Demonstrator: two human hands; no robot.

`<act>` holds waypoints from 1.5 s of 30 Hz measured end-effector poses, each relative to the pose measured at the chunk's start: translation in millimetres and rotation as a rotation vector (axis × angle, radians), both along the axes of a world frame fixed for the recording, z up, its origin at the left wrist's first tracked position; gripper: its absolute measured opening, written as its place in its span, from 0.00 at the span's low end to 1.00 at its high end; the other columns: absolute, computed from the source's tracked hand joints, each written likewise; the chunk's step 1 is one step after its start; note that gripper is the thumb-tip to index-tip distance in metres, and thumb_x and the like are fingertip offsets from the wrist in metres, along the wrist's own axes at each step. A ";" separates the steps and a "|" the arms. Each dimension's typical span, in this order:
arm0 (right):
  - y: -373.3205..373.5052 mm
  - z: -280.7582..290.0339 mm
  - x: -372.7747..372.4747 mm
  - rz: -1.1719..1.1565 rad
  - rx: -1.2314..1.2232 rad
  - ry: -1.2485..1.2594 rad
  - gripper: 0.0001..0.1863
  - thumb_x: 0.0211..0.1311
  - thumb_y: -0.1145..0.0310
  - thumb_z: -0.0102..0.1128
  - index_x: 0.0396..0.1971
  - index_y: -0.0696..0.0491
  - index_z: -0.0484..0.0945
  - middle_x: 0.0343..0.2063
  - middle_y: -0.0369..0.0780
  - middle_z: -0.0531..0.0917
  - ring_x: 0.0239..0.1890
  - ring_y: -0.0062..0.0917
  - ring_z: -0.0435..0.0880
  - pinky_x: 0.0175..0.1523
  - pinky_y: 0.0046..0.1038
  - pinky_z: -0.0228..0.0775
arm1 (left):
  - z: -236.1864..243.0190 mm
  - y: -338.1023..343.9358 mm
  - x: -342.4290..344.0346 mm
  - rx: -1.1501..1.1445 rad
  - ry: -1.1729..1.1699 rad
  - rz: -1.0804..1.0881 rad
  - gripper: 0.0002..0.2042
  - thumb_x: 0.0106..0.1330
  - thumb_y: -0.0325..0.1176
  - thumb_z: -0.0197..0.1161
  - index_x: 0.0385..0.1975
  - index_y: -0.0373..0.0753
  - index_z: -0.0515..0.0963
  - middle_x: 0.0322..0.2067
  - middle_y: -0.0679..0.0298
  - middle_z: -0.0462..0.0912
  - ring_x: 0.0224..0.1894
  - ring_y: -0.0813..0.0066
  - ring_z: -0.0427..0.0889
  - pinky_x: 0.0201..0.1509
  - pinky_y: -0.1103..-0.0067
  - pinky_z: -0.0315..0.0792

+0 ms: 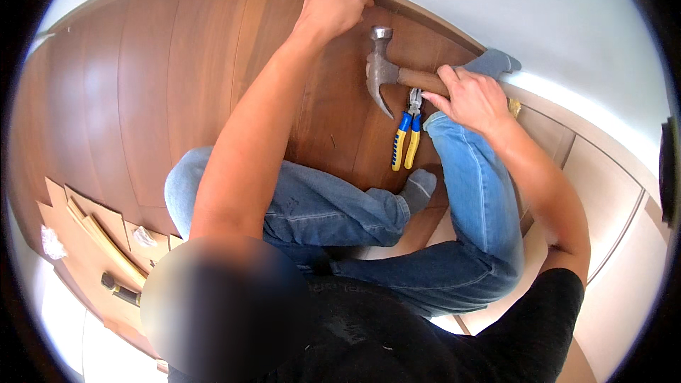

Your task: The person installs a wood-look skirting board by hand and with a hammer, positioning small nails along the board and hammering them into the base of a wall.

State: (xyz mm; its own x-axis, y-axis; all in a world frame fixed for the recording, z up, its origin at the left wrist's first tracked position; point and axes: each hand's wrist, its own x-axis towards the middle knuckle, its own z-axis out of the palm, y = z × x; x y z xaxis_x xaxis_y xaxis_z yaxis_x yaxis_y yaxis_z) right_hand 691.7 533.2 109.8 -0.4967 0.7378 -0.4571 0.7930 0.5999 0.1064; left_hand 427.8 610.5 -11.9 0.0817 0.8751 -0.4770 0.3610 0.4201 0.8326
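Note:
My right hand (477,99) is wrapped round the wooden handle of a claw hammer (384,71). The hammer's metal head points left, its striking face toward the wall and its claw toward me. Up at the wall, my left hand (336,7) is closed against the brown baseboard (408,8), with thumb and fingers pressed together. Whatever those fingers pinch, if anything, is hidden. Just below the hammer handle lies a pair of pliers (406,140) with blue and yellow grips, jaws toward the wall, on the wooden floor (213,64).
My jeans-clad legs (468,170) and socked feet are folded near the pliers. At the lower left, cardboard (96,269) carries wooden strips (106,237), small clear plastic bags (53,242) and a black-handled tool (120,289). Pale panels (603,198) stand on the right, beside my right arm.

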 end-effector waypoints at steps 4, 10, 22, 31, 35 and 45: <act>10.7 -3.0 -0.5 -0.019 -0.005 -0.009 0.28 0.68 0.39 0.59 0.40 0.54 0.74 0.29 0.51 0.85 0.33 0.50 0.88 0.36 0.47 0.82 | 2.2 2.7 -1.9 0.003 0.014 -0.009 0.24 0.70 0.59 0.62 0.39 0.41 0.91 0.31 0.61 0.91 0.43 0.66 0.89 0.54 0.70 0.79; -4.1 -2.2 4.2 0.066 -0.023 0.031 0.30 0.67 0.36 0.60 0.39 0.53 0.75 0.28 0.48 0.85 0.31 0.47 0.88 0.34 0.45 0.82 | -2.2 0.0 0.3 0.013 0.024 0.002 0.24 0.70 0.58 0.62 0.39 0.41 0.91 0.31 0.62 0.91 0.42 0.67 0.89 0.54 0.69 0.80; 27.2 5.0 21.3 0.079 -0.048 0.041 0.26 0.64 0.42 0.66 0.42 0.52 0.76 0.31 0.48 0.86 0.35 0.48 0.87 0.38 0.46 0.80 | 1.5 1.7 -0.4 0.044 0.066 -0.031 0.24 0.71 0.59 0.60 0.39 0.44 0.91 0.31 0.64 0.91 0.43 0.66 0.88 0.56 0.70 0.79; 23.3 -8.3 27.9 -0.037 0.045 -0.034 0.27 0.64 0.41 0.65 0.41 0.52 0.77 0.30 0.46 0.85 0.33 0.45 0.87 0.36 0.43 0.80 | 0.0 2.9 0.8 0.014 0.044 -0.037 0.24 0.70 0.59 0.60 0.38 0.44 0.91 0.31 0.65 0.91 0.42 0.68 0.89 0.55 0.71 0.80; 25.0 -4.3 24.7 0.187 -0.080 0.027 0.27 0.66 0.39 0.61 0.40 0.52 0.76 0.29 0.48 0.85 0.32 0.47 0.87 0.36 0.45 0.81 | -3.6 1.8 -1.2 0.020 0.013 -0.029 0.24 0.70 0.59 0.61 0.37 0.44 0.91 0.30 0.65 0.91 0.41 0.67 0.89 0.55 0.70 0.79; 22.8 -3.7 24.8 0.184 -0.116 0.041 0.28 0.67 0.37 0.59 0.42 0.51 0.76 0.30 0.48 0.86 0.34 0.49 0.88 0.37 0.45 0.82 | -5.9 1.3 2.0 0.068 0.012 -0.002 0.26 0.70 0.60 0.63 0.39 0.39 0.91 0.26 0.60 0.89 0.32 0.71 0.87 0.45 0.72 0.79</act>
State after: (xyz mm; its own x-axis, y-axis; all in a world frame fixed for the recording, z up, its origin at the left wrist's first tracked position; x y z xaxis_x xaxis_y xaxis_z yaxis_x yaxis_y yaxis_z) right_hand 716.5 556.0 106.1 -0.6379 0.5764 -0.5107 0.6712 0.7413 -0.0017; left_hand 429.8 611.8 -17.8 0.0785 0.9055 -0.4171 0.3718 0.3616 0.8550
